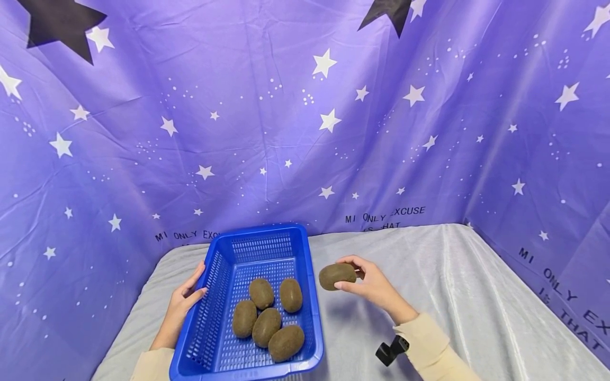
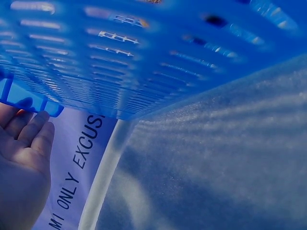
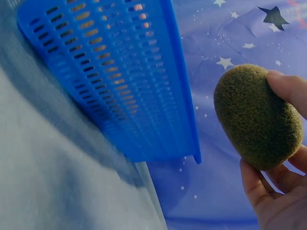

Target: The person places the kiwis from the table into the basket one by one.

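A blue plastic basket (image 1: 315,317) with slotted walls stands on the cloth, several brown fuzzy kiwis lying in its near half, one of them a kiwi (image 1: 292,295) by the right wall. My left hand (image 1: 183,299) grips the basket's left rim, thumb over the top edge; in the left wrist view its fingertips (image 2: 42,136) reach up under the rim. To the right of the basket, my right hand (image 1: 369,280) pinches another kiwi (image 1: 335,276) between thumb and fingers, held above the cloth. The right wrist view shows this kiwi (image 3: 256,117) up close, beside the basket's outer wall.
Pale grey cloth (image 1: 429,286) covers the table. Purple curtains (image 1: 267,106) with stars and printed words hang behind and at both sides, close to the basket's far end. A black device (image 1: 393,350) sits at my right wrist.
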The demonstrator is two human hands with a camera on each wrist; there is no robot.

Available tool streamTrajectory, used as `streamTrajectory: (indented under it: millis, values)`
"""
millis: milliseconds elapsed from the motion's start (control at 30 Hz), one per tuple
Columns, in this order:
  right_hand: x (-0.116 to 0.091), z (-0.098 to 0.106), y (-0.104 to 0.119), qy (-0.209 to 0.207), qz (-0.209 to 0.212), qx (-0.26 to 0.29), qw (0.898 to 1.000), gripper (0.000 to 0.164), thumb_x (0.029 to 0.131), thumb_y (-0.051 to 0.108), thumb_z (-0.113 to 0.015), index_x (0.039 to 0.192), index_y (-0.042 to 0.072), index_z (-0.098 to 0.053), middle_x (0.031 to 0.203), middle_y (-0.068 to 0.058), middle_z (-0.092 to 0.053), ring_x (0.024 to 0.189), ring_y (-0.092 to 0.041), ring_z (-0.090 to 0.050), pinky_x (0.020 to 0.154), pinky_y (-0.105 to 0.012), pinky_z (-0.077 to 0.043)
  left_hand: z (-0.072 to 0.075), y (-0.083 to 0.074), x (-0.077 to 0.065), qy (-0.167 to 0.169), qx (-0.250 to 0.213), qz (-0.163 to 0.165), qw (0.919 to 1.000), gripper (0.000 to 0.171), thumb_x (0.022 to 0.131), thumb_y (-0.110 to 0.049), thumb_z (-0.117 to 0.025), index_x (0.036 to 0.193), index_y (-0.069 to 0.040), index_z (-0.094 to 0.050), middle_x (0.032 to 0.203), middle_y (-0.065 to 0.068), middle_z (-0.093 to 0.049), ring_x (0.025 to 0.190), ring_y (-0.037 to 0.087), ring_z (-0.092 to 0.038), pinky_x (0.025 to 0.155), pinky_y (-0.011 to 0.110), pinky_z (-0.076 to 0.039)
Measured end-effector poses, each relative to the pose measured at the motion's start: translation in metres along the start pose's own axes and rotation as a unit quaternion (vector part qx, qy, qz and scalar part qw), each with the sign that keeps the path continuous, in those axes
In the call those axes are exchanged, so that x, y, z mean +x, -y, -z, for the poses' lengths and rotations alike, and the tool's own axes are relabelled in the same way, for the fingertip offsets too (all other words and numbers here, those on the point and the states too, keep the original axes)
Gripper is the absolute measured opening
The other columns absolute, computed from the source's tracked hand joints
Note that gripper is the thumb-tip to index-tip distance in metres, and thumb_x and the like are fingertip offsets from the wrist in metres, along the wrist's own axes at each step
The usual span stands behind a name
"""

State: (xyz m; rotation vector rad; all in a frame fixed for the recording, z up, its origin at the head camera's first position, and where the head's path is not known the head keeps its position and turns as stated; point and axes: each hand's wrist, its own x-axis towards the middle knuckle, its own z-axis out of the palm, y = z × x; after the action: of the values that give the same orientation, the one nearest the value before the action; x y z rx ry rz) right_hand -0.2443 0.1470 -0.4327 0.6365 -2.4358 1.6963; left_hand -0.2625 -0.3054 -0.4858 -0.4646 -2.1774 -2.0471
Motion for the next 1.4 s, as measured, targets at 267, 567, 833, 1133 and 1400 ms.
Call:
streamTrajectory:
  millis: [267,567,833,1133,1400]
  values:
    - [0.001,-0.015,0.005,0.013,0.022,0.001,1.0,0.041,0.076,0.016,-0.078,0.113,0.007,-0.063,0.102,-0.004,-0.066,0.085,-0.009,-0.058,0.074,-0.025,-0.047,0.0,0.0,0.0,0.001,0.001,0.001,1.0,0.056,0.095,-0.002,-0.049,0.146,0.002,-0.026,0.155,0.014,-0.013,0.126,-0.011,-0.036,0.094,0.01,-0.037]
    - [0.003,-0.027,0.012,0.031,0.03,0.009,0.999,0.039,0.077,0.02,-0.078,0.112,0.009,-0.064,0.104,-0.002,-0.066,0.092,-0.01,-0.057,0.08,-0.026,-0.047,0.0,0.0,0.0,-0.007,0.011,-0.001,0.9999,0.056,0.094,-0.001,-0.051,0.145,0.004,-0.028,0.155,0.012,-0.016,0.126,-0.011,-0.035,0.095,0.008,-0.035]
    - [0.005,-0.037,0.027,0.044,0.046,0.002,0.998,0.039,0.077,0.015,-0.077,0.113,0.007,-0.063,0.108,-0.005,-0.066,0.093,-0.011,-0.057,0.079,-0.027,-0.048,0.0,0.0,0.0,-0.012,0.008,-0.003,0.9999,0.055,0.093,0.001,-0.051,0.144,0.005,-0.029,0.154,0.015,-0.016,0.126,-0.011,-0.036,0.095,0.008,-0.035]
    - [0.01,-0.049,0.025,0.058,0.052,0.002,0.997,0.04,0.077,0.013,-0.077,0.114,0.007,-0.063,0.108,-0.005,-0.066,0.092,-0.009,-0.057,0.078,-0.027,-0.048,0.001,0.0,0.0,-0.011,0.018,0.005,0.9998,0.055,0.094,-0.002,-0.051,0.145,0.001,-0.03,0.155,0.013,-0.017,0.125,-0.011,-0.037,0.094,0.008,-0.035]
    - [0.007,-0.05,0.057,0.071,0.057,0.01,0.996,0.039,0.077,0.008,-0.075,0.113,-0.002,-0.062,0.106,-0.011,-0.065,0.091,-0.012,-0.057,0.078,-0.027,-0.048,0.0,0.0,0.0,-0.008,0.016,0.001,0.9998,0.056,0.094,-0.001,-0.051,0.145,0.003,-0.028,0.155,0.012,-0.016,0.126,-0.012,-0.035,0.095,0.008,-0.035]
